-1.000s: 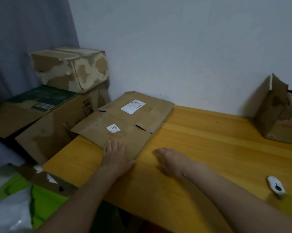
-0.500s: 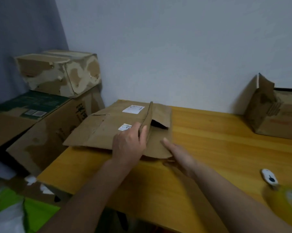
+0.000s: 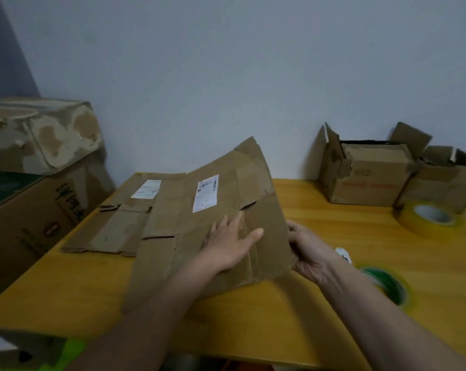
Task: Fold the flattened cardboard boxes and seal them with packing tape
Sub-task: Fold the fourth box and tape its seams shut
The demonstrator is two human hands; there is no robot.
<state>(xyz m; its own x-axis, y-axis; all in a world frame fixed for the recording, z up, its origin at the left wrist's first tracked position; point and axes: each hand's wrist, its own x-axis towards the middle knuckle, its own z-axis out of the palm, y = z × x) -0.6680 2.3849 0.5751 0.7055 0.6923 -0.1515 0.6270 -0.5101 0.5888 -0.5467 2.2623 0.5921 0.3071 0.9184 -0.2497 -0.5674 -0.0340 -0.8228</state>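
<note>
A flattened cardboard box with a white label is raised off the wooden table, its far end tilted up. My left hand lies flat on its top face with straight fingers. My right hand grips the box's right edge, its fingers curled around the cardboard. A second flattened box, also labelled, lies flat on the table behind and to the left. A yellow roll of packing tape sits at the right, and another roll with a green core is near my right forearm.
Two open cardboard boxes stand against the wall at the back right. Stacked boxes crowd the table's left side. A small white object lies by my right wrist. Green and white material shows at the lower left.
The top flattened box has been lifted off the stack and swung toward me and to the right. My left hand went from gripping its edge to lying flat on it; my right hand took its right edge.
</note>
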